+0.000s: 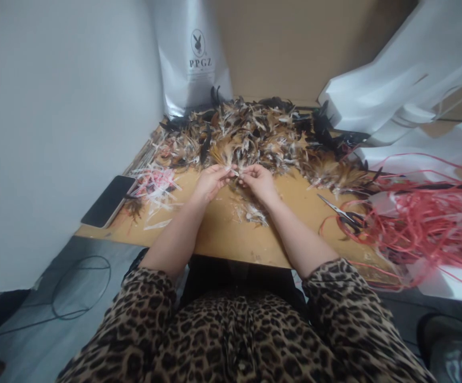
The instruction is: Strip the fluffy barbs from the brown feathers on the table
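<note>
My left hand (212, 182) is closed in a pinch at the white quill ends of a small tuft of brown feathers (222, 153). Close beside it, my right hand (260, 182) also pinches at those pale ends, with its fingertips almost meeting the left ones. Exactly how the quills lie between the fingers is too small to make out. Just behind both hands spreads a large pile of brown, black and cream feathers (265, 125). Loose feather scraps (255, 214) lie on the wooden table (231, 242) below my hands.
A phone (109, 202) rests at the table's left edge, beside pink and white strips (157, 183). On the right are scissors (345, 214) and a tangled heap of red string (434, 229). White bags stand behind, one a printed bag (195, 80). A cable (81, 287) loops on the floor.
</note>
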Motion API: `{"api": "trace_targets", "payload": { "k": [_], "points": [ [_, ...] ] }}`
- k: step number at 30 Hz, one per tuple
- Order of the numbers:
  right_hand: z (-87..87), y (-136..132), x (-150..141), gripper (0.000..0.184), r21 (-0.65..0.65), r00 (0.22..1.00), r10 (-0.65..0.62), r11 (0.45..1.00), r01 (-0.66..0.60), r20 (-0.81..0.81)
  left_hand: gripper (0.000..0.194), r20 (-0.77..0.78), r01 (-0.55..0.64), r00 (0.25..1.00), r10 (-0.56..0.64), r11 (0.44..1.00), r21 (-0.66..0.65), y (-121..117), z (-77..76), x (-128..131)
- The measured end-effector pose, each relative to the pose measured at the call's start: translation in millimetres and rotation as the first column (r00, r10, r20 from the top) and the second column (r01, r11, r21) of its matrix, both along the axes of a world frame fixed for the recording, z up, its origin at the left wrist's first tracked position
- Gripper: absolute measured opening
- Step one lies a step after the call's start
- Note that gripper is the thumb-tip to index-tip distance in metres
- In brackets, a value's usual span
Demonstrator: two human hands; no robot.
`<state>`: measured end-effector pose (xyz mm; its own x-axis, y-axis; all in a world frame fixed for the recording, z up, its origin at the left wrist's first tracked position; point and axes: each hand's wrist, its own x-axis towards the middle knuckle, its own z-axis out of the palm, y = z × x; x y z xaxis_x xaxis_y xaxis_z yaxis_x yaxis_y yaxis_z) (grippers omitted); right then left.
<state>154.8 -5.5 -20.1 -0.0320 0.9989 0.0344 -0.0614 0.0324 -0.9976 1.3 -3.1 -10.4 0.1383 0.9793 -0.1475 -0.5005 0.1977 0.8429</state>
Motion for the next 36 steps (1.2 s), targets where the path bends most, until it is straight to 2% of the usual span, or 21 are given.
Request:
{"api": "trace_targets", "payload": {
  "k": [2, 5, 7, 10, 14, 18, 20, 22, 25, 28, 31, 36],
  "points": [
    [-1.7, 3, 2, 0.028, 0.028, 0.997, -0.045, 0.999, 0.043, 0.061, 0.006, -0.011, -0.028, 1.000, 0.028, 0.999, 0.028, 0, 0.1, -1],
    [1.4, 7, 10, 0.038, 0.157, 0.955, -0.234, 0.966, 0.207, 0.182, 0.008, -0.006, -0.057, 0.998, 0.058, 0.997, 0.046, 0, 0.7, -2],
    [7.6, 8, 15, 0.033, 0.229, 0.925, -0.301, 0.941, 0.249, 0.232, 0.010, -0.014, -0.060, 0.998, 0.061, 0.997, 0.045, 0, 2.0, -2],
    [17.7, 3, 19, 0.021, 0.286, 0.916, -0.283, 0.937, 0.201, 0.285, 0.012, -0.041, -0.050, 0.998, 0.052, 0.998, 0.040, -2, 4.6, -1],
    [21.2, -3, 17, 0.019, 0.331, 0.914, -0.207, 0.940, 0.087, 0.348, 0.015, -0.081, -0.024, 0.996, 0.030, 0.997, 0.070, -3, 5.7, 0],
    [17.7, -7, 13, 0.023, 0.213, 0.895, -0.008, 0.972, -0.097, 0.446, 0.019, -0.127, 0.026, 0.992, -0.012, 0.993, 0.112, -4, 3.5, 1],
    [16.5, -7, 12, 0.023, 0.134, 0.887, 0.063, 0.981, -0.138, 0.457, 0.020, -0.137, 0.045, 0.990, -0.028, 0.992, 0.118, -4, 2.9, 1],
    [15.7, -7, 11, 0.020, 0.051, 0.918, 0.104, 0.990, -0.134, 0.383, 0.020, -0.114, 0.042, 0.993, -0.030, 0.994, 0.105, -4, 3.2, 2],
    [14.9, -4, 11, 0.024, -0.110, 0.988, 0.135, 0.986, -0.126, 0.075, 0.019, -0.041, 0.000, 0.999, 0.003, 0.998, 0.069, -4, 4.5, 2],
    [15.0, -1, 12, 0.032, -0.225, 0.970, 0.102, 0.962, -0.152, -0.222, 0.014, -0.020, -0.013, 1.000, 0.014, 0.999, 0.036, -4, 4.6, 1],
    [15.3, 1, 12, 0.036, -0.233, 0.948, 0.064, 0.962, -0.142, -0.313, 0.012, -0.074, 0.027, 0.997, -0.026, 1.000, 0.003, -4, 2.2, 1],
    [12.5, 1, 9, 0.043, -0.163, 0.948, 0.049, 0.981, -0.105, -0.316, 0.013, -0.129, 0.091, 0.988, -0.091, 0.996, -0.003, -3, -3.3, 5]
  ]
}}
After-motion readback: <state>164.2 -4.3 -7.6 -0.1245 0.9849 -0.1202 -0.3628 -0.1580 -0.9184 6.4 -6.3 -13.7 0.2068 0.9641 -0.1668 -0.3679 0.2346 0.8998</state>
